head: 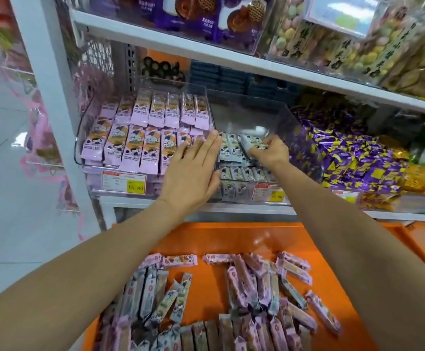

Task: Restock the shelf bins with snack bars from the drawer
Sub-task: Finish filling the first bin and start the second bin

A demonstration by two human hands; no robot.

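The right hand (pixel 269 152) pinches a grey snack bar (pixel 250 143) at its 10 o'clock over the half-full bin (pixel 252 115), whose left wall the left hand (pixel 193 171) braces with straight fingers.

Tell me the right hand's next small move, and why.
Probably lower the grey bars that the right hand pinches into the middle bin and release: they sit tilted above its row, and the left hand lies flat at its edge.

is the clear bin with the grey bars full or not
Partly full: grey bars fill only the front of the clear bin; its back is bare.
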